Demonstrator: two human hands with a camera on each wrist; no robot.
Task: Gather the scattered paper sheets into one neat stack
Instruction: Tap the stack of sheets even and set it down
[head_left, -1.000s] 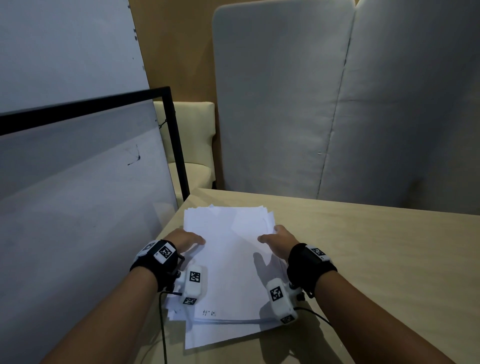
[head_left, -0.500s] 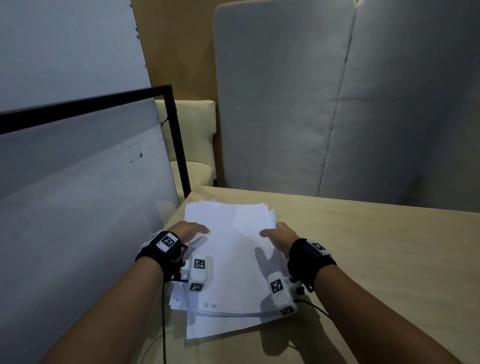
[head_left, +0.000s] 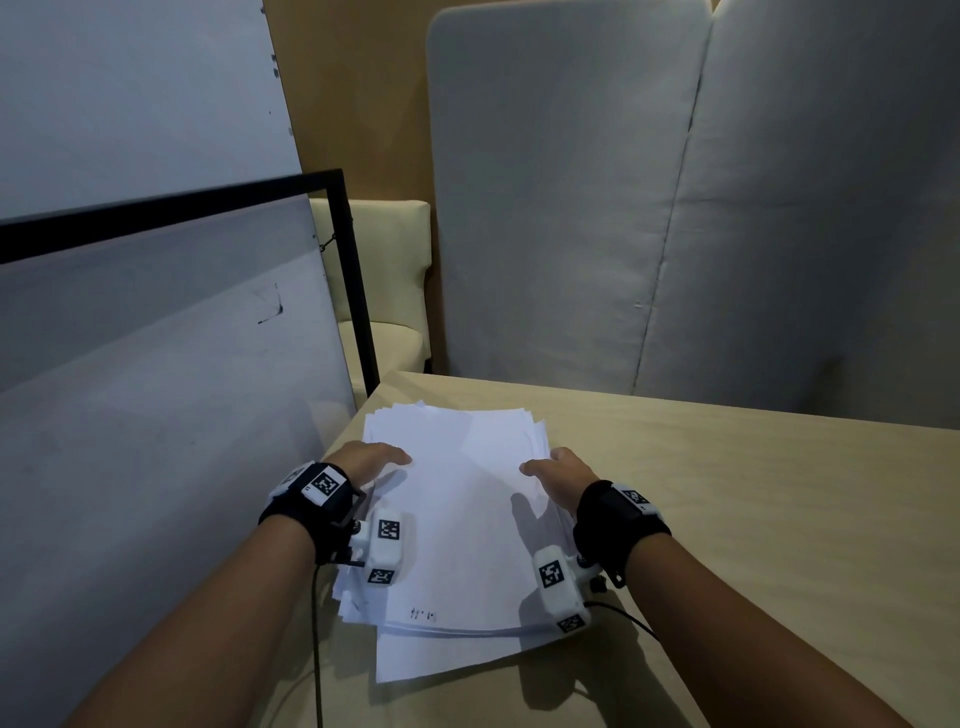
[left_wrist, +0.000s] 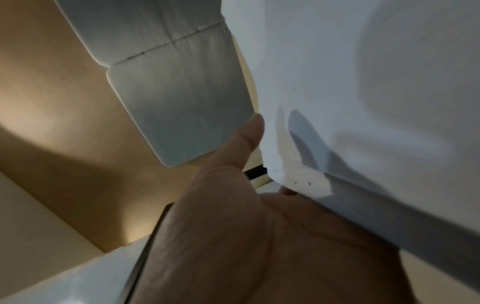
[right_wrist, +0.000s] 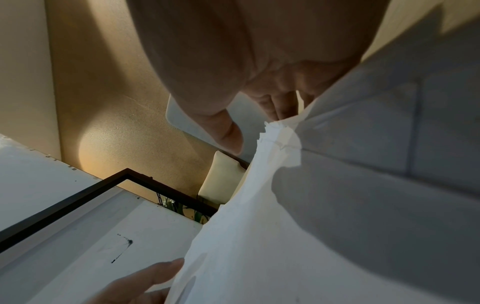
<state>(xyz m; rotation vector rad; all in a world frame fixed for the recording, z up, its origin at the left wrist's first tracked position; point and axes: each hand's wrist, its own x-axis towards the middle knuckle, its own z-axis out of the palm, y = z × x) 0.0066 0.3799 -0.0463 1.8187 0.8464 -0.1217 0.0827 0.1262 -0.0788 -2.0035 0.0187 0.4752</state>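
Note:
A loose pile of white paper sheets (head_left: 467, 519) lies near the left corner of the beige table (head_left: 753, 519), its edges uneven and one sheet sticking out at the near end. My left hand (head_left: 371, 460) grips the pile's left edge, thumb on top (left_wrist: 249, 131), fingers hidden beneath the sheets (left_wrist: 363, 102). My right hand (head_left: 558, 470) holds the right edge. In the right wrist view its thumb (right_wrist: 223, 127) and fingers (right_wrist: 280, 102) flank the ragged paper edges (right_wrist: 311, 205).
A black-framed whiteboard (head_left: 156, 415) leans close along the table's left side. Behind the table stand grey padded panels (head_left: 675, 208) and a cream chair (head_left: 384, 291). Bare tabletop stretches to the right of the pile. Cables (head_left: 314, 649) trail from both wrist cameras.
Both hands have stayed on the sides of the pile and sit slightly farther along it. The sheets have barely shifted.

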